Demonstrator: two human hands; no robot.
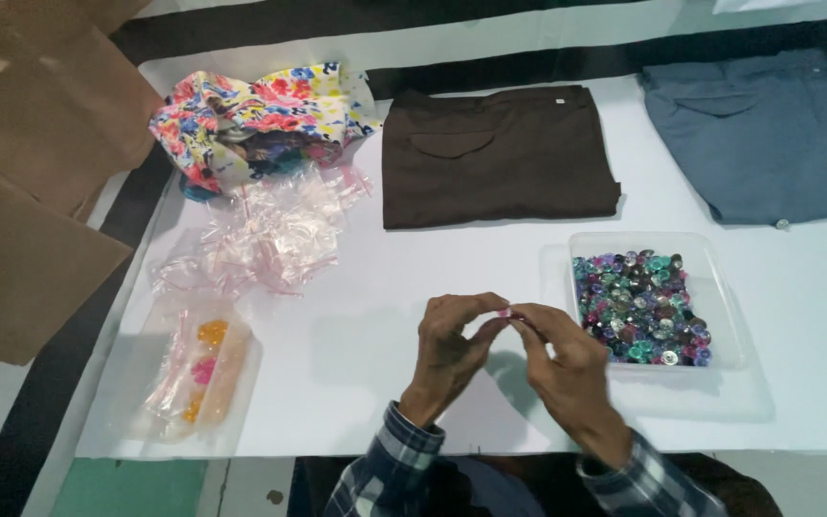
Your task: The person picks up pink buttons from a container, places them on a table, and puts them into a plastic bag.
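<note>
A white table (pixel 385 325) is carrying everything, and along its far edge two folded garments are lying flat — brown trousers (pixel 495 153) near the middle and grey-blue trousers (pixel 768 134) toward the far right corner. At the far left corner a floral cloth bag (pixel 251 115) is slumping open, with a heap of small empty clear bags (pixel 270 235) spilling just in front of it. Near the left front edge a few filled clear packets (pixel 201 369) are lying together, so some packing looks done, while the clear tray (pixel 720 287) by the right edge is holding many coloured gems (pixel 641 306). At the front edge the left hand (pixel 452 349) and right hand (pixel 562 359) are meeting fingertip to fingertip — both are pinching one tiny pink piece (pixel 505 311).
</note>
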